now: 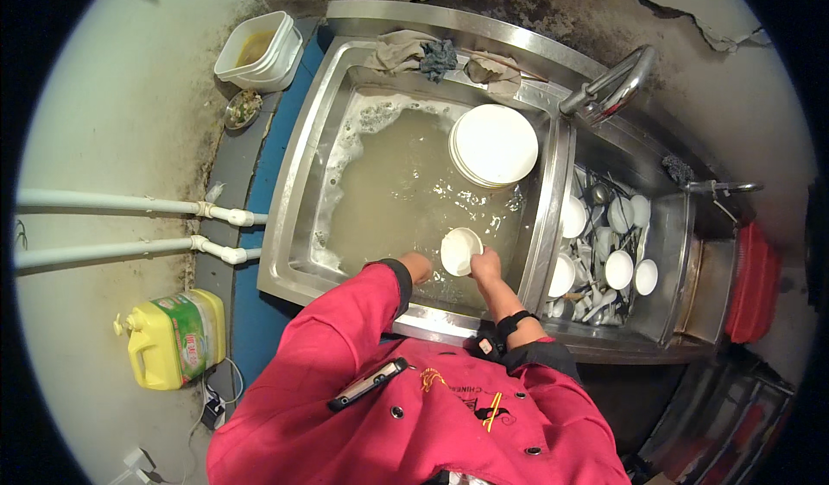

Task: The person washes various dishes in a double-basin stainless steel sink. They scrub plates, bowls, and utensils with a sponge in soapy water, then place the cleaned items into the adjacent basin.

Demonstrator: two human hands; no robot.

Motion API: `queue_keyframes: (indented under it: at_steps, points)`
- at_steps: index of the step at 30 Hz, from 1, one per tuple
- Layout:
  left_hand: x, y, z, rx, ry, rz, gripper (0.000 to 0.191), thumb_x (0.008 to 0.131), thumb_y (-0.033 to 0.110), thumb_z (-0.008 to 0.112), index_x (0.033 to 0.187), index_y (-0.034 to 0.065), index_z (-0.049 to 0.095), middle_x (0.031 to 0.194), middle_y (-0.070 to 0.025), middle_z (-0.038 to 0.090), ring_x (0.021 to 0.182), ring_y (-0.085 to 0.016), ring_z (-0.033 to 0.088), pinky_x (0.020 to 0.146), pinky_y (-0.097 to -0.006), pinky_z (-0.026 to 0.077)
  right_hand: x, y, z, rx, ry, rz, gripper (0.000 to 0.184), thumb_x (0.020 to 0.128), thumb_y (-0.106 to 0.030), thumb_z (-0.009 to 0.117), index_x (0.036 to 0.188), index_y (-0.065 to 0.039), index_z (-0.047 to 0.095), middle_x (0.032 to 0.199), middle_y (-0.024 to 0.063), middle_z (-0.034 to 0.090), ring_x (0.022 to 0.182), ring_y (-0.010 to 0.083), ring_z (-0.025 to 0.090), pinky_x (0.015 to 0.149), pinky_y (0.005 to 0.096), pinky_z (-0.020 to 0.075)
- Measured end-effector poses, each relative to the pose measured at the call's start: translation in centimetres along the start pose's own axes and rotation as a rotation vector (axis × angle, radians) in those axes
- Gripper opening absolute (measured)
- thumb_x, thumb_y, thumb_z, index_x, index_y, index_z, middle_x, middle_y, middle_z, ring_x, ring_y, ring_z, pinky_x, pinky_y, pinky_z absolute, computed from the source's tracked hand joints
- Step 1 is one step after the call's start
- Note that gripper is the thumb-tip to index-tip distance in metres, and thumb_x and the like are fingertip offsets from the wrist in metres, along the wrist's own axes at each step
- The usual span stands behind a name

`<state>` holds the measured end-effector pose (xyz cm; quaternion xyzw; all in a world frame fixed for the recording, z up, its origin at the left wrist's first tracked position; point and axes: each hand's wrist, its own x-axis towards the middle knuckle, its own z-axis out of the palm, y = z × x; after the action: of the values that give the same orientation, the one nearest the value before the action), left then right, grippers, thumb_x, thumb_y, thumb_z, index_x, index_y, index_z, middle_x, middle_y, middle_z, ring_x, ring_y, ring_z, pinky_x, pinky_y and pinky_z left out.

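Observation:
A small white bowl (461,252) is gripped at its right edge by my right hand (485,266), just over the cloudy water of the large steel sink (285,226). My left hand (418,268) is partly under that water, left of the bowl; its fingers are hidden, so whether it holds anything cannot be seen. Beyond my hands, a stack of white plates (494,145) stands in the sink's upper right part. Foam (346,148) lines the left and far sides of the water.
The second sink basin on the right holds white bowls (619,269), spoons (601,305) and other utensils. A steel faucet (609,90) rises behind the divider. Rags (401,51) lie on the far rim. At left are a white bucket (256,51), pipes (155,205) and a yellow detergent jug (178,339).

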<state>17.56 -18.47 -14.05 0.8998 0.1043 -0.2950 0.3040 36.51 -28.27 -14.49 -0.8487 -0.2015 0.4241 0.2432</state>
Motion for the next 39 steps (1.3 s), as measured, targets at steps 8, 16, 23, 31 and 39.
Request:
queue_keyframes:
  at_steps: [8, 16, 23, 31, 39]
  points:
    - [-0.1, 3.4, -8.7, -0.374, 0.306, -0.203, 0.021, 0.065, 0.010, 0.065, 0.086, 0.0051, 0.065, 0.075, -0.0158, 0.063, 0.069, -0.031, 0.061, 0.063, -0.0385, 0.049, -0.5, -0.6, -0.1, -0.081, 0.024, 0.040, 0.032, 0.074, -0.007, 0.048, 0.104, 0.002, 0.057, 0.100, 0.0253, 0.061, 0.092, 0.0402, 0.061, 0.077, 0.0470, 0.0497]
    - [1.9, 3.7, -3.9, -0.974, 0.940, -0.748, 0.042, 0.077, 0.014, 0.067, 0.115, 0.0057, 0.052, 0.121, -0.0174, 0.050, 0.108, -0.028, 0.052, 0.081, -0.0365, 0.049, -1.9, -3.1, 2.1, 0.918, -0.339, 0.320, 0.038, 0.080, 0.010, 0.039, 0.114, -0.004, 0.049, 0.107, 0.0161, 0.058, 0.088, 0.0318, 0.063, 0.065, 0.0460, 0.0572]
    - [2.1, -0.8, -1.0, -1.834, 0.430, -0.683, 0.041, 0.070, 0.006, 0.072, 0.107, 0.0017, 0.055, 0.091, -0.0111, 0.064, 0.073, -0.025, 0.064, 0.056, -0.0386, 0.052, -2.5, -5.5, 1.3, 0.554, -0.381, 0.089, 0.044, 0.074, 0.009, 0.040, 0.117, 0.001, 0.048, 0.105, 0.0205, 0.059, 0.089, 0.0354, 0.063, 0.065, 0.0447, 0.0571]
    - [1.0, -0.4, -8.2, -0.907, 0.603, -0.466, 0.052, 0.068, 0.015, 0.070, 0.118, 0.0084, 0.057, 0.096, -0.0149, 0.066, 0.091, -0.026, 0.063, 0.079, -0.0343, 0.049, -0.4, -6.1, 0.1, 0.178, -0.323, 0.105, 0.033, 0.079, -0.001, 0.043, 0.109, 0.001, 0.057, 0.098, 0.0208, 0.062, 0.082, 0.0372, 0.065, 0.051, 0.0459, 0.0553]
    - [0.1, -0.3, -8.4, -0.910, 0.585, -0.443, 0.061, 0.067, 0.030, 0.075, 0.114, 0.0042, 0.046, 0.118, -0.0212, 0.049, 0.114, -0.034, 0.048, 0.091, -0.0400, 0.041, -1.0, -4.4, 2.2, 0.656, -0.258, 0.205, 0.035, 0.082, 0.002, 0.038, 0.113, -0.003, 0.051, 0.097, 0.0156, 0.061, 0.076, 0.0273, 0.064, 0.054, 0.0397, 0.0561]
